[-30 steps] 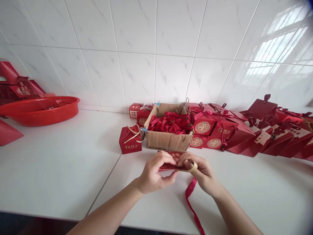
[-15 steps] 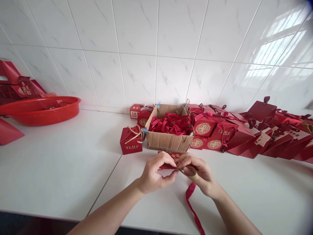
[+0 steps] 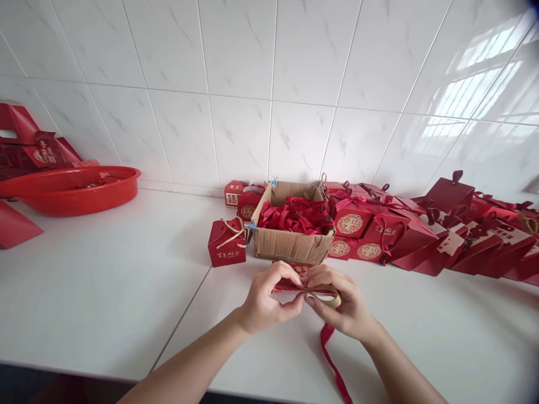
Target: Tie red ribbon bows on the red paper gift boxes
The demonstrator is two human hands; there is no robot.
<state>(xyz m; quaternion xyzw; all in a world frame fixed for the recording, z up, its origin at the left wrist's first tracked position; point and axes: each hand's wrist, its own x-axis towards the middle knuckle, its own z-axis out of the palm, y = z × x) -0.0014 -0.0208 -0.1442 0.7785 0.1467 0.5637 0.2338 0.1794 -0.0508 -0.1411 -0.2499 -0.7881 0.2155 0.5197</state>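
A tan strap [image 3: 336, 297] is bent into a loop in front of me, its ends meeting between my fingertips. My left hand [image 3: 269, 292] pinches the joined ends with thumb and index finger. From the other side, my right hand [image 3: 343, 303] closes on the strap beside that point, thumb below and fingers above the loop. A red box [image 3: 301, 270] with light printing lies just behind my fingers, partly covered by them. The red ribbon [image 3: 332, 359] hangs down toward the counter's front edge from under my right hand; its upper end is hidden.
Behind my hands stands a cardboard box [image 3: 290, 244] full of red ribbons [image 3: 295, 215]. A red gift box [image 3: 226, 247] with a cord handle is left of it. Many red gift boxes [image 3: 349, 223] line the right side. A red basin [image 3: 84, 196] sits far left on the counter [image 3: 126, 280].
My right thumb has moved in under the loop toward my left fingertips, and the loop now shows more from the side. My left hand keeps its pinch.
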